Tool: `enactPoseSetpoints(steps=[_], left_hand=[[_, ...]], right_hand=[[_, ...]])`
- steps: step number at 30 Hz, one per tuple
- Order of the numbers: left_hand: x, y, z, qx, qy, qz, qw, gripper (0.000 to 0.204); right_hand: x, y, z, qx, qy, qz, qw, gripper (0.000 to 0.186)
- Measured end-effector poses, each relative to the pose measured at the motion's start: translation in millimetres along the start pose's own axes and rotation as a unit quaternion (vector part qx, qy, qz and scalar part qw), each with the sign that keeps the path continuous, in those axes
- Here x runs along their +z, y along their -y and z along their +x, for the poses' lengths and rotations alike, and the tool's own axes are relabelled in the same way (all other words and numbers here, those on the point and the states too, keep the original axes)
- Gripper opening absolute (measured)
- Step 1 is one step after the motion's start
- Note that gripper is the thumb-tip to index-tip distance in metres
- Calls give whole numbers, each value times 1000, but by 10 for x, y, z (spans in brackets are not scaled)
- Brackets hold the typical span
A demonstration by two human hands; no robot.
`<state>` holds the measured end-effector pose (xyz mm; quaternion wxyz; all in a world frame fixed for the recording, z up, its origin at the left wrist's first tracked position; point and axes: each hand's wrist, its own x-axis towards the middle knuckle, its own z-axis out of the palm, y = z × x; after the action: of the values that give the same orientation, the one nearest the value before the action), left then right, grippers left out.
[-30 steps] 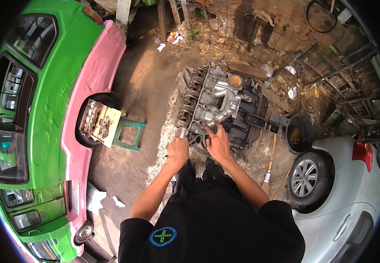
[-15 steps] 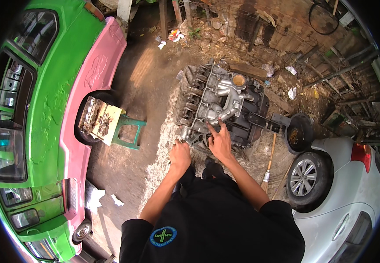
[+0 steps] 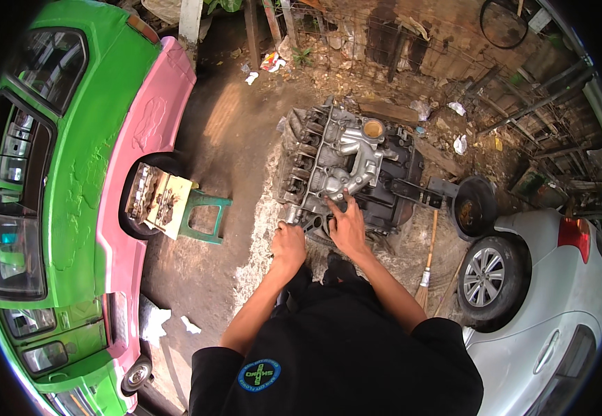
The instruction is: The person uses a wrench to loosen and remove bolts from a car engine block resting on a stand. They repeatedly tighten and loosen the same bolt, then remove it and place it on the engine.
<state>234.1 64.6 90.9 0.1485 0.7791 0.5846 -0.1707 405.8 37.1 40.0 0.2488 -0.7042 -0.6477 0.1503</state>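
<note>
Here, a green stool [image 3: 211, 202] and black basin [image 3: 485, 197] flank the engine [image 3: 363, 166], left grip [image 3: 288, 244] clenched, contents unclear, right grip [image 3: 348, 227] loose.

1 green van [image 3: 82, 187], 1 silver car [image 3: 557, 298], 1 stool [image 3: 204, 200].

stained floor [image 3: 221, 281]: engine [image 3: 365, 166], green stool [image 3: 209, 201], white scrap [image 3: 191, 324]

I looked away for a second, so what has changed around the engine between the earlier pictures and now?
The left hand has shifted slightly rightward and back toward the body, near the close corner of the engine. No grip was visibly taken or released. The right hand stayed with two fingers extended at the engine; the silver car also stayed put.
</note>
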Motion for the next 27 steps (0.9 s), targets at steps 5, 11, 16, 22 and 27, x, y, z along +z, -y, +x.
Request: enactPoseSetpoints(steps=[5, 11, 16, 22, 27], left_hand=[[166, 16, -104, -16, -38, -54, 998, 22], [186, -29, -69, -11, -54, -62, 997, 16], [100, -83, -14, -14, -26, -36, 999, 18], [70, -135, 83, 7, -35, 39, 999, 20], [-4, -123, 246, 8, 5, 59, 998, 25]], right_hand=[[19, -8, -8, 3, 2, -2, 1000, 61], [52, -13, 0, 1, -6, -14, 1000, 63], [19, -32, 10, -5, 2, -5, 1000, 63], [-7, -128, 31, -42, 11, -21, 999, 62], [-3, -234, 112, -78, 9, -6, 997, 60]])
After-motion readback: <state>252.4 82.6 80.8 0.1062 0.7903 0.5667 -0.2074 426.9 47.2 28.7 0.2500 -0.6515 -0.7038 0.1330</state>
